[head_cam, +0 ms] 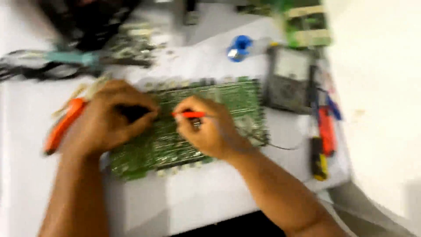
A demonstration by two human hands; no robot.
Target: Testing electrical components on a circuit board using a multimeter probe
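Note:
A large green circuit board (237, 98) lies flat on the white table (197, 197). My left hand (103, 118) rests over the board's left part, fingers closed around a black probe (133, 113). My right hand (208, 129) is over the board's middle and grips a red probe (189, 115) whose tip points left toward the black one. The two tips nearly meet above the board. A thin dark lead (280, 147) trails right from under my right hand. The picture is blurred by motion.
A grey multimeter (287, 79) sits right of the board. Red and yellow-handled tools (324, 140) lie along the table's right edge. Orange-handled pliers (61, 127) lie at left, a blue solder spool (239, 47) and more green boards (307, 24) behind.

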